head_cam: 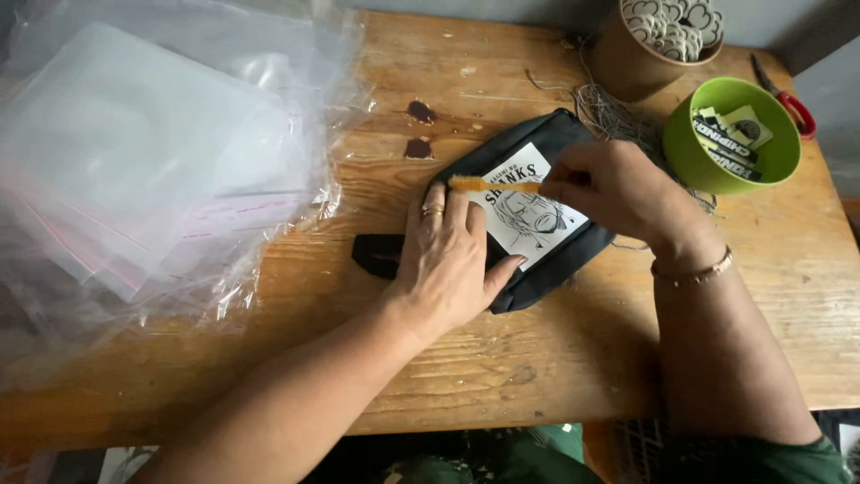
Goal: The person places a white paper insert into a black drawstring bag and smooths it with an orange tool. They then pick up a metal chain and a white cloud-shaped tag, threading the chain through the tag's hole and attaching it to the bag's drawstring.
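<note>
Two hands are working on a black pouch (537,170) lying at the centre of the frame: the left hand (448,264) is pressing flat on it, fingers spread, while the right hand (614,188) is pinching a small orange brush (488,185) over its white printed label (528,215).

Soft daylight, glare on plastic bags (134,152), mild blur.

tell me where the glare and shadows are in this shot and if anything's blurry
Head view: soft daylight, with pale glare washing out the stack of clear plastic bags at left; the right hand and left hand cast soft shadows on the wooden table; the black pouch and orange brush are fairly sharp, while the bags and frame edges look softer.
</note>
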